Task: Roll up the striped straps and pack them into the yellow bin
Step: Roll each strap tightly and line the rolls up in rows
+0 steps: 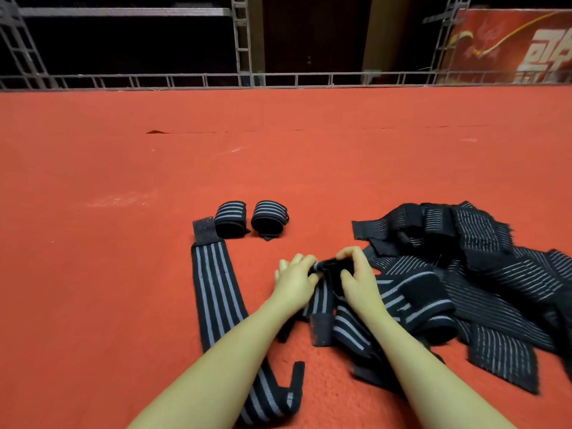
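grip: both hands pinch the far end of one striped strap [322, 297]. Left hand [296, 275] curls round the left side of the small started roll, right hand [356, 270] curls over its top and right side. Narrow hold, fingers tight on the fabric.
strap in hand: tail runs back toward me between my forearms, black hook patch at its near end.
done: two rolled straps [252, 218] stand side by side just beyond my hands, roughly mid-mat.
queued: one flat strap [216, 305] lies straight at my left, running to the near edge. Loose pile [464, 274] at my right, reaching the mat's right edge.
bin: yellow bin not in view, can't tell where it is.
risk: tail touches the pile and overlaps it near my right wrist. My guess is rolling could drag a neighbour in or skew the coil. A slack first turn would telescope.
room: red mat [278, 150] is open toward the far edge and far-left corner. Metal frame rail [278, 80] bounds the far edge.
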The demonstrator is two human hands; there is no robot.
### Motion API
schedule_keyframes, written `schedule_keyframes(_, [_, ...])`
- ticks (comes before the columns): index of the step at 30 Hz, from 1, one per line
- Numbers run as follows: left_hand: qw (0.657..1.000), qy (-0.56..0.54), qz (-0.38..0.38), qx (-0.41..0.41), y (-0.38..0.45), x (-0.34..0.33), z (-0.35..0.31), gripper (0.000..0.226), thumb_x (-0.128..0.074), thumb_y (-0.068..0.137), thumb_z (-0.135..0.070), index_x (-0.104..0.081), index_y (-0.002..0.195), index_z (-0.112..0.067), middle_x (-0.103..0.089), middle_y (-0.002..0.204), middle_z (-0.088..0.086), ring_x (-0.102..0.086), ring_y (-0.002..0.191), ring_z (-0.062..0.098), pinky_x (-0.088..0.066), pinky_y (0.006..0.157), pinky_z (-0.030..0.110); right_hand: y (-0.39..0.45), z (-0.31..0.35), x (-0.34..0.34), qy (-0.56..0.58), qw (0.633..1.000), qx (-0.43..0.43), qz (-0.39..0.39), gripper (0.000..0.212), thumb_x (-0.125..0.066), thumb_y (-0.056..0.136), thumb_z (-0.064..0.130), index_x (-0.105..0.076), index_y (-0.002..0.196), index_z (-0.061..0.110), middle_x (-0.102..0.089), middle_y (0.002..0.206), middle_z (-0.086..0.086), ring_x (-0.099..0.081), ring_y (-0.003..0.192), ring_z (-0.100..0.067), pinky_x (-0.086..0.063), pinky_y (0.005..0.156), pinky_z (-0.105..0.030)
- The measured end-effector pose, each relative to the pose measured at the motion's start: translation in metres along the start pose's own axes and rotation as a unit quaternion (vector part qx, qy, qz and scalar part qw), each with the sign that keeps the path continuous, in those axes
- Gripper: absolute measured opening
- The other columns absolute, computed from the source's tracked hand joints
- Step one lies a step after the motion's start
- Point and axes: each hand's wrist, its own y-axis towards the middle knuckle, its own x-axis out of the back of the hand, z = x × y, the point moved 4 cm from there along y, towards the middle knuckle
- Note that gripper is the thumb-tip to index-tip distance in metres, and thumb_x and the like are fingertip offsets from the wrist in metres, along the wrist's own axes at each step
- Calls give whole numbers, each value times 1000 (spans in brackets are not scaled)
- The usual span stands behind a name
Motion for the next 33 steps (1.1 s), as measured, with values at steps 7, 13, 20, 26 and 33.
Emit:
schedule_keyframes(7, [976,-171,-120,50,-10,38,-17,14,-49,91,-21,-55,92,-33,-55,105,-17,-37,105,12,-26,94,31,-4,1,4,-93,996,19,6,25,-53,86,22,-48,111,17,-60,102,2,-54,98,-23,-43,88,-36])
schedule_keyframes(13, [908,-377,-173,54,-13,65,-32,31,-57,83,-10,-35,62,-17,-37,58,-4,-36,56,13,-33,53,26,-10,19,30,-224,968,97,-53,26,-54,91,37,-58,88,11,-59,72,4,-53,70,-23,-36,81,-36])
schedule_keyframes(20, [956,-218,-191,-46,-34,94,-46,24,-50,80,1,-33,77,-16,-34,66,1,-27,56,14,-26,48,22,-12,31,29,-220,971,95,0,23,-54,95,32,-56,82,13,-57,64,0,-53,66,-32,-40,64,-38])
schedule_keyframes(26, [989,-63,-69,-113,-43,98,-49,31,-36,88,-3,-54,110,-15,-56,104,6,-53,96,22,-42,83,33,-11,70,28,-202,961,185,-42,21,-51,90,27,-69,95,16,-71,87,5,-65,76,-23,-49,69,-39])
schedule_keyframes(33, [978,107,-64,-165,-36,109,-45,26,-55,87,-30,-54,108,-16,-48,101,5,-51,95,28,-41,84,38,-4,87,31,-204,957,203,-45,28,-57,86,41,-71,92,18,-67,82,6,-64,73,-20,-52,68,-44])
